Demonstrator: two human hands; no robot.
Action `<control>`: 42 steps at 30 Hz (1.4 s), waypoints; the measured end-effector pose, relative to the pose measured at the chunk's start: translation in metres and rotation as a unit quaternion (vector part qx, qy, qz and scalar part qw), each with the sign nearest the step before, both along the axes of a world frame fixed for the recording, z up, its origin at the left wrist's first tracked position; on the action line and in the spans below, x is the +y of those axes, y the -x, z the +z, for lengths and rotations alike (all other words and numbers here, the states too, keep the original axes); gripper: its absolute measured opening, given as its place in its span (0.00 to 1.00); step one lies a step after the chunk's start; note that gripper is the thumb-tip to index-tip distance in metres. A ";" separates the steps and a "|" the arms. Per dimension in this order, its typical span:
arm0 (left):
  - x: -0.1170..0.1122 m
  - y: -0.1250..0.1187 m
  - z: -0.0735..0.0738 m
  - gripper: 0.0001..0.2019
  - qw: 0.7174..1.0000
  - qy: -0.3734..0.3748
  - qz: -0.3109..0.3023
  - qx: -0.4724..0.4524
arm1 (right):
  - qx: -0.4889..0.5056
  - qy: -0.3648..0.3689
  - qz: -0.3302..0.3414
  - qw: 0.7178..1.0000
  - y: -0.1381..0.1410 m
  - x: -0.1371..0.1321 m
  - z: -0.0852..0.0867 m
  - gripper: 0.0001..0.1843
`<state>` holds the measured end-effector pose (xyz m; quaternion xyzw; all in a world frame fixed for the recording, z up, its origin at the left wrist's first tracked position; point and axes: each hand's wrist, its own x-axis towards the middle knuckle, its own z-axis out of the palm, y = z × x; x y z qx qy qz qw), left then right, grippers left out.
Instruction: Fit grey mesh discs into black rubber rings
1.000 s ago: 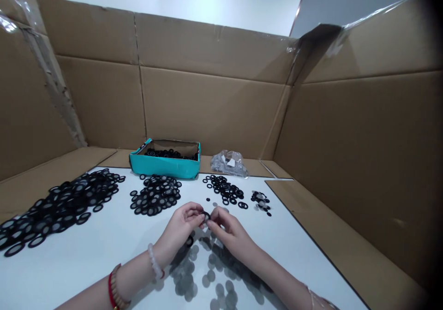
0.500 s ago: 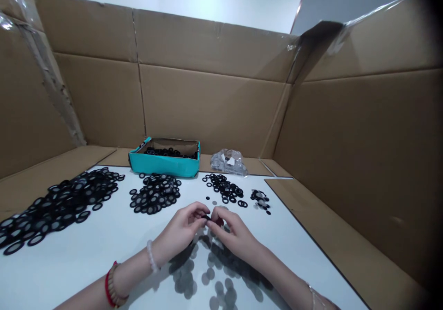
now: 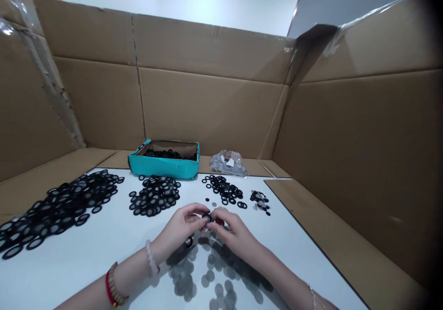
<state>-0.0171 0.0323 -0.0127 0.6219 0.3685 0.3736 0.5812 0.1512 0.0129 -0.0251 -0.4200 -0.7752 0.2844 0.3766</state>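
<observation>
**Black rubber ring (image 3: pixel 207 217) in the pinch**

I see it gripped between the left hand (image 3: pixel 182 229) and the right hand (image 3: pixel 231 234), partly hidden, its tilt unclear. Just below it, a second black ring (image 3: pixel 188 241) lies loose, and grey mesh discs (image 3: pixel 187 273) scatter nearer me.

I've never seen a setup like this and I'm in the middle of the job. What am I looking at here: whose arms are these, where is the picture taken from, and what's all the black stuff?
This is a single view from a camera worn on a person's head, looking forward and down. There is no machine; these are the person's own bare arms. The left hand and right hand meet at the fingertips, both pinching a small black ring. On the white table lie piles of black rings and some grey discs. Beyond them are a teal box holding more black rings and a clear plastic bag. Cardboard walls stand behind and beside the table.
</observation>
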 end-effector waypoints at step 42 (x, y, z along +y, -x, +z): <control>0.003 0.005 -0.002 0.08 0.999 -0.014 -0.035 0.031 | 0.009 0.036 0.012 0.999 0.000 -0.001 0.001 0.12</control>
